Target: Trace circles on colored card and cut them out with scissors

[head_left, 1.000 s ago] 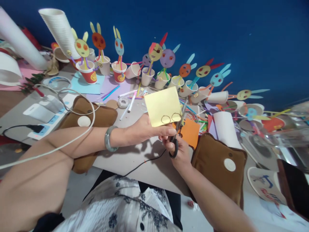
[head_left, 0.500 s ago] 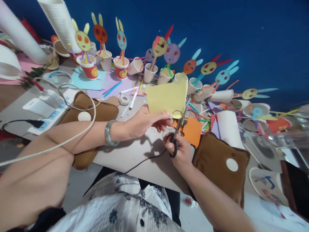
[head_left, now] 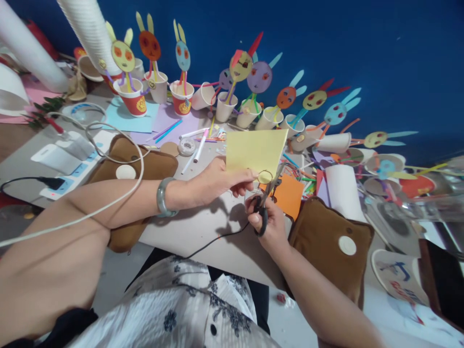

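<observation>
A sheet of yellow paper (head_left: 253, 149) is pinched at its lower edge by my left hand (head_left: 226, 181), thumb on top. A small dark circle outline shows on the paper's lower right corner, just past my thumb. My right hand (head_left: 268, 222) is closed on the black handles of a pair of scissors (head_left: 261, 215). The blades point up and to the right, at the paper's right edge beside the circle. Whether they touch the paper I cannot tell. Under the scissors an orange sheet (head_left: 290, 195) lies on the table.
Paper cups with rabbit-faced figures, one a red cup (head_left: 134, 100), stand along the blue wall. Brown pouches (head_left: 331, 251) lie at both sides. A power strip (head_left: 78, 169) is at left, its white cable crossing my left arm. Markers (head_left: 201, 145) lie behind my left hand.
The yellow paper has shifted slightly right and tilted, and the circle outline now shows more fully. The scissors have moved slightly, still at the paper's right edge.
</observation>
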### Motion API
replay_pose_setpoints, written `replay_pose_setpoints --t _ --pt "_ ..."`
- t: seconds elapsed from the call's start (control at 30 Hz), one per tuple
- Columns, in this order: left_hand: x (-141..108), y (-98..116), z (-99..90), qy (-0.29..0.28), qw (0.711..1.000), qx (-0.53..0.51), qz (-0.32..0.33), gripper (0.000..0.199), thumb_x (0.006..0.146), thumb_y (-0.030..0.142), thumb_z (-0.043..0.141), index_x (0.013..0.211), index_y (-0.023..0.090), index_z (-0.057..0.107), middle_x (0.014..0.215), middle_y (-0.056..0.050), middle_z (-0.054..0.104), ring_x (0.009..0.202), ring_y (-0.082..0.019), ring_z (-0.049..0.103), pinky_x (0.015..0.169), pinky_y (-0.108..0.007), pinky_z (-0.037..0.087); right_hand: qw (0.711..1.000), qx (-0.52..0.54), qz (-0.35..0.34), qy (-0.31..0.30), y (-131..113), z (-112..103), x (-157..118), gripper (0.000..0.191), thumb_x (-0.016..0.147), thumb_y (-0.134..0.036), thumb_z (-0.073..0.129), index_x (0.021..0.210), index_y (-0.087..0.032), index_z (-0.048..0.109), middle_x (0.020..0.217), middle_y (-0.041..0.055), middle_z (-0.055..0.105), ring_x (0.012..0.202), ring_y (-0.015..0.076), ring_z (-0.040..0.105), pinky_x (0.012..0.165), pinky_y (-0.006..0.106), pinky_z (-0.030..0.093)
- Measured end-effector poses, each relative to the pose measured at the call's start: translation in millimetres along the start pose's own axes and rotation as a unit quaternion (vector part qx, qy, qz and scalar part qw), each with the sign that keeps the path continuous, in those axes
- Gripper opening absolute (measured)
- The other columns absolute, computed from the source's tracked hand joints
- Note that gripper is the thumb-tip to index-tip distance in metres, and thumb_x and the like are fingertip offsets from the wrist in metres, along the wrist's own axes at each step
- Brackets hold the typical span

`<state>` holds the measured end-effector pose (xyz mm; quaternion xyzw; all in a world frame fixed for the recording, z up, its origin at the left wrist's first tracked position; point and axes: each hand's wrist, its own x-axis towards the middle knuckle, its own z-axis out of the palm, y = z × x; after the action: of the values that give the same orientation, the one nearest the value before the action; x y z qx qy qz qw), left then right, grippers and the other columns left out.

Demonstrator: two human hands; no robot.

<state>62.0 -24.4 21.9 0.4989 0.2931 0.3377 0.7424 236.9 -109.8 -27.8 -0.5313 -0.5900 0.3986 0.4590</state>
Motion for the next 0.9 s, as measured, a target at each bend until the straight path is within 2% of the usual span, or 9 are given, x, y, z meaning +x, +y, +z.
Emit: replay_pose_setpoints --t 0.37,0.9 --pt "-3.2 7.7 4.0 0.008 1.000 0.021 -0.011 0.015 0.089 0.014 0.063 0.075 0.010 0.064 0.065 0.001 0.063 0.053 -0.006 0.057 0.055 -0.020 0.048 1.000 -0.014 -0.010 0.006 -1.8 -1.4 0.1 0.059 0.075 -0.078 0.070 0.069 -0.022 0.054 0.067 0.0000 0.054 0.062 0.0154 0.046 0.058 0.029 0.038" --pt "-2.6 5.5 1.4 0.000 1.000 0.023 -0.014 0.014 0.088 0.018 0.067 0.077 0.010 0.065 0.065 -0.001 0.065 0.055 -0.006 0.057 0.055 -0.019 0.049 1.000 -0.023 -0.002 0.013 -2.2 -2.7 1.1 0.061 0.072 -0.081 0.070 0.067 -0.022 0.054 0.065 0.0001 0.054 0.060 0.0155 0.046 0.057 0.031 0.038"
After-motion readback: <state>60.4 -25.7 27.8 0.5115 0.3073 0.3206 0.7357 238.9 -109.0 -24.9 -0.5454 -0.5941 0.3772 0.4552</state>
